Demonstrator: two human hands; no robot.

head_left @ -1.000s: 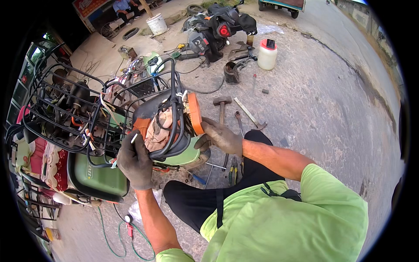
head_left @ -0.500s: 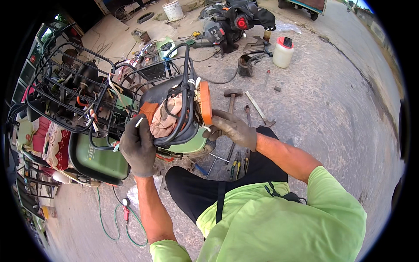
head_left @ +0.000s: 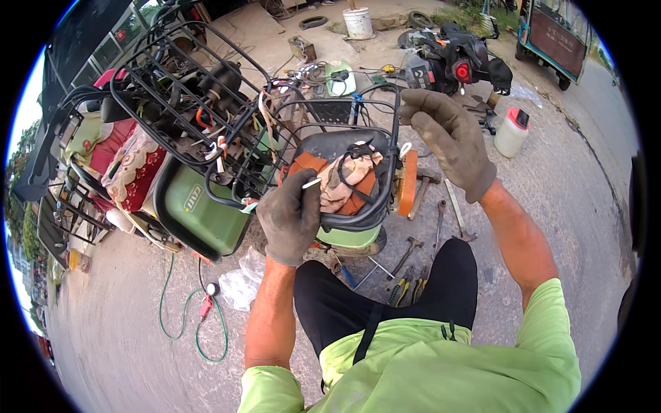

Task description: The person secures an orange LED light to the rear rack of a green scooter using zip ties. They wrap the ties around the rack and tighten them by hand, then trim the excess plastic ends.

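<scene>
My left hand [head_left: 289,219] is closed in a pinch on a short white stick [head_left: 312,183], beside the near side of the black metal frame. My right hand [head_left: 451,141], fingers apart and holding nothing, is raised by the frame's far right corner. Below it, an orange lamp-like piece [head_left: 407,182] hangs at the frame's right end, next to a white loop [head_left: 405,149]. Within the frame, a crumpled pink cloth [head_left: 349,182] with a black strap lies over orange material. Both hands wear dark grey gloves.
A black wire rack [head_left: 186,96] and a green seat-like panel [head_left: 206,206] stand at left. Hammers [head_left: 423,186], wrenches and pliers [head_left: 399,292] lie on the ground ahead. Farther off are a white jug [head_left: 511,134], a dark scooter part [head_left: 447,62] and a bucket [head_left: 358,24].
My right hand has left the orange piece and risen up and away, its fingers opening. My left hand keeps the white stick. The whole view has shifted, so things appear farther right.
</scene>
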